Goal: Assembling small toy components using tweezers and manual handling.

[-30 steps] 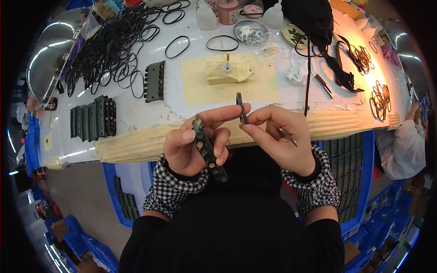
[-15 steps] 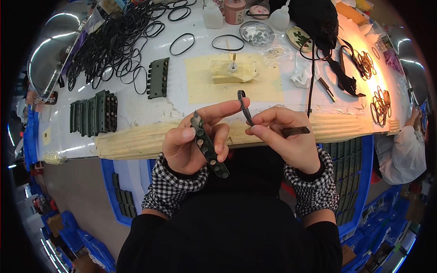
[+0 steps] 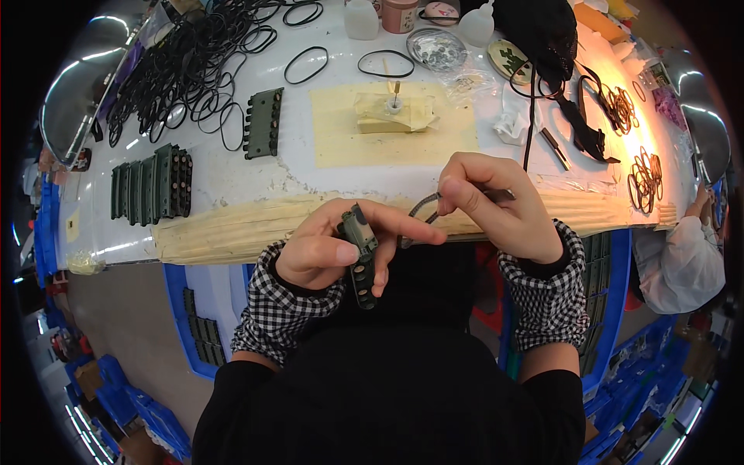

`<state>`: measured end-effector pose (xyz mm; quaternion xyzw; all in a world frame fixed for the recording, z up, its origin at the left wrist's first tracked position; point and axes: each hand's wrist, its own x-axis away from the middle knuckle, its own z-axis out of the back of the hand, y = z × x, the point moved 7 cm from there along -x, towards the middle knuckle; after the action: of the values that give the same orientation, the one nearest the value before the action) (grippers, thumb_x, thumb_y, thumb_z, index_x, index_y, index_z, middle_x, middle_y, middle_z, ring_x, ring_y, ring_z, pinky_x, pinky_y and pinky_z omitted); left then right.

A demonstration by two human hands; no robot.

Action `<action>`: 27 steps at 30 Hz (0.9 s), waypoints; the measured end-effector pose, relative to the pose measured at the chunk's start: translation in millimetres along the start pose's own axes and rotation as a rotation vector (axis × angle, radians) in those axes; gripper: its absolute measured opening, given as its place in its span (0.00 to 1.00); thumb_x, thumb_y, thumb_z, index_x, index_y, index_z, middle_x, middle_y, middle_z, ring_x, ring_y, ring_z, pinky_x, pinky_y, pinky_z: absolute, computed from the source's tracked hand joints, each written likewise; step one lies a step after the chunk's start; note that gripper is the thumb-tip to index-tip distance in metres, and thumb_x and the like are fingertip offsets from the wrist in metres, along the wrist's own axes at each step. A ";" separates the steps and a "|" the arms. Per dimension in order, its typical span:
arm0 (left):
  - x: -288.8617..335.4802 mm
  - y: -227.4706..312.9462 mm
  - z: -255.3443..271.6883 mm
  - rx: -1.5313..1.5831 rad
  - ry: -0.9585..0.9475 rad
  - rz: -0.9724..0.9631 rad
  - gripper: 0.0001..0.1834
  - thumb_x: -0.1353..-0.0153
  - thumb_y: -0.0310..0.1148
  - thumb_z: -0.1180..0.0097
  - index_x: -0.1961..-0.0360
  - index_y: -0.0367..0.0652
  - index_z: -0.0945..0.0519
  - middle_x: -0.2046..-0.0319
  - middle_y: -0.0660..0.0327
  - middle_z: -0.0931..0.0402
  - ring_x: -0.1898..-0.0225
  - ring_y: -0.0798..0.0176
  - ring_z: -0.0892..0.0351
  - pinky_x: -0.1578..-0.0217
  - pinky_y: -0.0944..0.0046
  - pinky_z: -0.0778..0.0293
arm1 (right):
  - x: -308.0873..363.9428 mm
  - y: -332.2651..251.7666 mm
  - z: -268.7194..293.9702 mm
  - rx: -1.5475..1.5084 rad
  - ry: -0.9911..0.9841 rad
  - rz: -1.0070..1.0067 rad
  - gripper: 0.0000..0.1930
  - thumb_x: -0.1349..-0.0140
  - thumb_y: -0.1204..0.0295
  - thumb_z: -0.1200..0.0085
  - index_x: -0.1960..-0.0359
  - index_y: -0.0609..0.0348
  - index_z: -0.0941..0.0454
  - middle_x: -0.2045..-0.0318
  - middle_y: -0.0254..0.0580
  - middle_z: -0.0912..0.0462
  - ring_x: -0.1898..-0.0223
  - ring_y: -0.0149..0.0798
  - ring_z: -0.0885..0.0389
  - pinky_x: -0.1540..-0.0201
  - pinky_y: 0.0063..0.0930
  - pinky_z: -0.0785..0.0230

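Note:
My left hand point(image 3: 314, 252) is closed round a narrow dark green piece point(image 3: 363, 273) with round studs along one side, tilted upright between thumb and fingers. Its index finger stretches out to the right. A thin dark ribbed strip point(image 3: 423, 205) runs from behind that fingertip to my right hand point(image 3: 504, 205), where thumb and forefinger pinch it. Part of the strip is hidden by the fingers. Both hands are in front of the table edge, the right one slightly higher.
A tangle of black bands point(image 3: 182, 74) covers the table's far left. Several green pieces point(image 3: 151, 186) stand at left, with another green piece point(image 3: 264, 122) farther in. A taped yellow block point(image 3: 395, 115) sits mid-table. A blue tray point(image 3: 177, 310) lies below; a co-worker's sleeve point(image 3: 673, 267) shows at right.
My right hand has moved up and to the right, drawing the strip out straighter. The green piece in my left hand has turned more upright, and the left index finger points lower.

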<state>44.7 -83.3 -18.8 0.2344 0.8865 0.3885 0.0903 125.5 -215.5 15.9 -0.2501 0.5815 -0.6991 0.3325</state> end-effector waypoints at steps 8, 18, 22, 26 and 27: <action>9.9 16.9 9.0 -0.221 0.060 -0.067 0.36 0.55 0.46 0.38 0.57 0.18 0.24 0.56 0.34 0.23 0.77 0.59 0.19 0.74 0.66 0.20 | 8.1 6.1 0.4 -0.314 -0.022 -0.204 0.14 0.30 0.66 0.51 0.68 0.66 0.22 0.76 0.31 0.23 0.72 0.23 0.29 0.67 0.17 0.35; 3.6 11.9 19.4 -0.096 0.261 -0.086 0.25 0.44 0.42 0.46 0.60 0.25 0.25 0.55 0.32 0.26 0.70 0.61 0.21 0.70 0.66 0.21 | 9.6 9.1 7.3 -0.280 0.079 -0.166 0.08 0.35 0.72 0.44 0.69 0.66 0.21 0.73 0.32 0.18 0.75 0.20 0.30 0.72 0.16 0.37; -0.1 7.1 23.6 0.180 0.222 -0.105 0.17 0.40 0.41 0.52 0.61 0.36 0.29 0.63 0.44 0.25 0.69 0.63 0.29 0.70 0.62 0.23 | 18.2 17.5 26.1 -0.372 0.364 -0.105 0.11 0.33 0.69 0.48 0.69 0.64 0.21 0.78 0.31 0.23 0.77 0.19 0.33 0.75 0.13 0.44; -5.5 -1.5 17.9 0.541 0.017 -0.111 0.14 0.40 0.40 0.52 0.61 0.41 0.31 0.73 0.59 0.29 0.67 0.62 0.31 0.70 0.61 0.25 | 25.2 15.9 27.8 -0.456 0.458 -0.068 0.11 0.31 0.68 0.48 0.68 0.64 0.23 0.76 0.32 0.23 0.78 0.20 0.33 0.76 0.14 0.44; -5.7 -2.7 18.6 0.585 -0.006 -0.124 0.14 0.40 0.39 0.53 0.60 0.40 0.30 0.72 0.58 0.29 0.67 0.62 0.30 0.68 0.60 0.24 | 23.9 16.5 25.4 -0.471 0.454 -0.067 0.11 0.31 0.68 0.49 0.68 0.64 0.23 0.75 0.32 0.23 0.78 0.20 0.33 0.76 0.14 0.44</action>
<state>55.0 -75.7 -33.5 0.1971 0.9732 0.1095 0.0453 131.5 -251.6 3.9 -0.1767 0.7781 -0.5937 0.1042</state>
